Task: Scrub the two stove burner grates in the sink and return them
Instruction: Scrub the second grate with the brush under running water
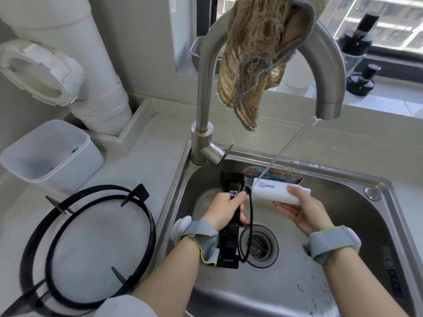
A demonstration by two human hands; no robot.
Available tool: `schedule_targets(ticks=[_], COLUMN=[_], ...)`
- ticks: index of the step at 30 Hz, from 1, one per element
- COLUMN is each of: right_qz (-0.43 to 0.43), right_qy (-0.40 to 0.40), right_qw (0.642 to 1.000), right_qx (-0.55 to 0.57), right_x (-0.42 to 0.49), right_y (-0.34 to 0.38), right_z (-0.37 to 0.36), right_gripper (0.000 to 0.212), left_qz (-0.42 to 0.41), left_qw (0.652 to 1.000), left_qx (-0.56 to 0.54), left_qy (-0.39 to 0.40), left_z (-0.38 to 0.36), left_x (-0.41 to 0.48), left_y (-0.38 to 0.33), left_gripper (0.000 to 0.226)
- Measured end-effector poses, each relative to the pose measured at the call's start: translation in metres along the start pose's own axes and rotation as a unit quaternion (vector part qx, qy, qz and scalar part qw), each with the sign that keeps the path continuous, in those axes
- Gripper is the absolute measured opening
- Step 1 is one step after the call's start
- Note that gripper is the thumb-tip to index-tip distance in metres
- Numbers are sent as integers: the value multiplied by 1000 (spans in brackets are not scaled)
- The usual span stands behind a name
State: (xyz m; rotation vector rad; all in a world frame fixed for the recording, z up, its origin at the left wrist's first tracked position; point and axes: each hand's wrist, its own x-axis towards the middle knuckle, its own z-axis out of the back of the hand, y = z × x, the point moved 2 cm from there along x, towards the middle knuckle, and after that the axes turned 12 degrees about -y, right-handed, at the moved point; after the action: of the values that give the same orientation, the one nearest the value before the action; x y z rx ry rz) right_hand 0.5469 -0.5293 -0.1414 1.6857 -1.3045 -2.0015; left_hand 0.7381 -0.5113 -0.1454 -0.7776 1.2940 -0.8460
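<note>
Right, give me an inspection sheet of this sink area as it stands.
Surface: pale counter; steel sink, wet.
Job's things: sink grate on edge in the sink; counter grate flat on the counter to the left; white sponge under the running water.
Clutter: white container on the counter; cloth draped over the faucet.
Grippers: left hand grips the sink grate; right hand holds the sponge.
Cables: nothing seen.
Surroundings: white pipe; dark bottles on the windowsill.

A frayed brown cloth (258,53) hangs over the faucet (203,106); a white tub (52,154) stands on the desk (146,172) beside a white pipe (100,88).
</note>
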Motion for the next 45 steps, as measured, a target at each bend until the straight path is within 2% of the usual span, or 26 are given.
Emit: schedule_targets(ticks=[5, 14, 17, 19, 20, 22, 24, 25, 26, 28, 31, 34, 37, 40, 45], right_qz=[-84, -103, -118, -127, -129, -129, -123, -117, -113, -100, -93, -79, -52, -11, 11], right_qy=[28, -34, -28, -22, -21, -22, -21, -20, -18, -8, 15, 17, 11, 21, 64], right_qw=[992, 993, 990, 988, 988, 988, 989, 990, 991, 993, 995, 997, 998, 1000, 996], right_qx=[-86, 52, 68, 81, 83, 86, 81, 77, 71, 58, 20, 9, 26, 21, -68], right_x=[-9, 10, 10, 8, 6, 3, -1, -2, -4, -4, -7, -9, -10, -9, -14], right_y=[-13, -22, -32, -36, -36, -36, -34, -32, -33, -27, -22, -17, -9, -3, -4], right_z=[25, -16, -11, -2, 2, 8, 12, 13, 14, 19, 26, 31, 27, 22, 19], right_gripper=[7, 15, 15, 17, 17, 16, 15, 14, 13, 12, 11, 10, 9, 11, 11], left_qz=[-26, -2, 49, 124, 180, 282, 344, 359, 361, 337, 271, 220, 141, 72, -19], left_qw=[999, 1000, 997, 990, 976, 919, 866, 859, 867, 901, 940, 961, 987, 997, 997], left_qx=[40, -10, -32, -63, -121, -267, -356, -361, -341, -271, -187, -160, -76, -3, 55], left_qy=[-14, 3, 49, 35, 2, -63, -66, -52, -40, -36, -84, -50, -17, 10, -50], left_z=[5, 10, 15, 18, 18, 18, 16, 14, 14, 7, -1, -2, -3, -3, 8], left_x=[-4, -3, -7, -1, 4, 17, 29, 34, 37, 40, 42, 36, 30, 24, 21], left_y=[13, 23, 27, 28, 27, 20, 10, 4, 3, -6, -11, -18, -28, -28, -14], left_gripper=[45, 43, 35, 40, 49, 72, 88, 89, 84, 64, 43, 45, 43, 42, 45])
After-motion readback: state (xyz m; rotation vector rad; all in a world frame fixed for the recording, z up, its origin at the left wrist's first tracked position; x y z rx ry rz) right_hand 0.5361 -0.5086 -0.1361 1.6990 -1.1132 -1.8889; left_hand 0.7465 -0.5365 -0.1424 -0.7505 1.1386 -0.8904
